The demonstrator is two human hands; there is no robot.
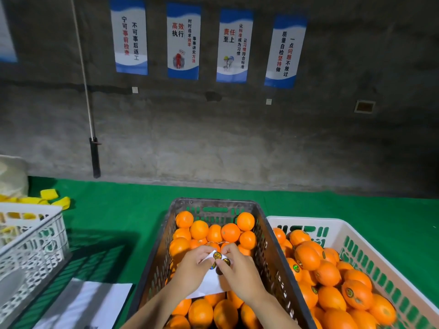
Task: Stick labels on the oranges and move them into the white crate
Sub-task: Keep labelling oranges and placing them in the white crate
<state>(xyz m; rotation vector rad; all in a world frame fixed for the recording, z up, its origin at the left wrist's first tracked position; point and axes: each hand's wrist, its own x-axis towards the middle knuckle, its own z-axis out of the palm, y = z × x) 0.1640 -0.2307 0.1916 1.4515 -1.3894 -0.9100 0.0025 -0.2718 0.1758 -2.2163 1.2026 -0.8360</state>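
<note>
A dark crate (152,262) in the middle holds many unlabelled oranges (230,232). To its right stands the white crate (370,255), filled with oranges that carry round labels (306,257). Above the dark crate my left hand (192,269) grips a white label sheet (212,282) with a few round gold stickers near its top. My right hand (237,269) pinches at one sticker (225,261) on that sheet. Both forearms come in from the bottom edge.
Green cloth (123,222) covers the table. Another white crate (31,243) sits at the left with yellow pieces (48,194) behind it. A white paper (88,305) lies at the front left. The grey wall (213,143) with posters stands behind the table.
</note>
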